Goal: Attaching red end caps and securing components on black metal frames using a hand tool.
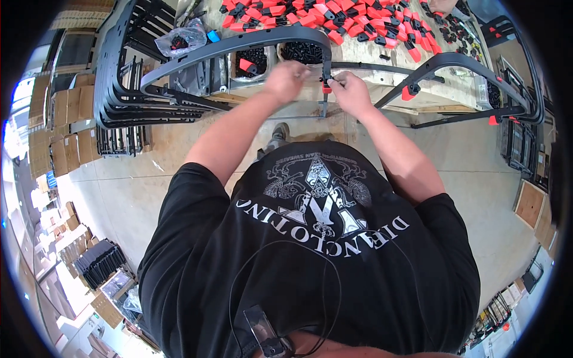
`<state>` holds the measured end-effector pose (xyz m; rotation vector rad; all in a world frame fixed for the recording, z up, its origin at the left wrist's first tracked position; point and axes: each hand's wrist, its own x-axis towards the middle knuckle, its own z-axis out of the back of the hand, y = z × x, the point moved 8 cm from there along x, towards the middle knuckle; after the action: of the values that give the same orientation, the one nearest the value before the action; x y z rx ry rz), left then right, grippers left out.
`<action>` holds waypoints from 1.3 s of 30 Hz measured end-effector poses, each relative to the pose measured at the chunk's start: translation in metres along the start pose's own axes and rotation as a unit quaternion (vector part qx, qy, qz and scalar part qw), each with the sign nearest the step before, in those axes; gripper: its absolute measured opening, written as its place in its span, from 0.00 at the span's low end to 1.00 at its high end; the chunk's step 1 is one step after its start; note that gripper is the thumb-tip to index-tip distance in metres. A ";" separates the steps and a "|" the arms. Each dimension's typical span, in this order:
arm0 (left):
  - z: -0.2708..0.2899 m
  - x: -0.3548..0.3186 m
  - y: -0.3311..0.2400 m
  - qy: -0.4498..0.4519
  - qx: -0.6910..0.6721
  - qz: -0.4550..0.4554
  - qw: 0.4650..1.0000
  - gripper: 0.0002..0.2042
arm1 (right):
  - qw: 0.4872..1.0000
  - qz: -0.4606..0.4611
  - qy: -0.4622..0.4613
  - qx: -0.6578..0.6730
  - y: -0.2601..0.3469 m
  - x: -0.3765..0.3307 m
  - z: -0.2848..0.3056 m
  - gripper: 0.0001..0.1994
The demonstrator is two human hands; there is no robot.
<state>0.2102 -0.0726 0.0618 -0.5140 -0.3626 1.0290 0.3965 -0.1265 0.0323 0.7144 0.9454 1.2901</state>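
A curved dark-grey frame (239, 45) lies on the workbench (370, 59), its end bending down at the bench's front edge. My left hand (286, 80) is closed on the frame's end. My right hand (349, 92) pinches a small black and red part (326, 83) against the frame's upright end, right beside the left hand. The fingertips hide how the part sits on the frame.
A big heap of red and black clips (334, 18) covers the bench top. A second grey frame (465, 65) with red clips lies at the right. Stacked dark frames (119, 77) stand at the left, beside cardboard boxes (59, 131). A plastic bag (179, 39) lies near them.
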 end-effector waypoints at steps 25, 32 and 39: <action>0.200 -0.186 0.132 -0.045 -0.146 -0.102 0.983 0.22 | 0.748 -0.215 0.092 0.621 0.198 -0.046 -0.335 0.20; 0.272 -0.238 0.199 -0.024 -0.158 -0.123 0.979 0.21 | 0.662 -0.207 0.183 0.697 0.255 -0.064 -0.390 0.31; 0.264 -0.255 0.220 -0.006 -0.042 -0.177 0.983 0.18 | 0.562 -0.133 0.289 0.763 0.245 -0.052 -0.431 0.35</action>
<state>-0.2037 -0.1435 0.1433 -0.4982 -0.4905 0.6752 -0.0998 -0.1670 0.0566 1.3373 2.6735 0.0221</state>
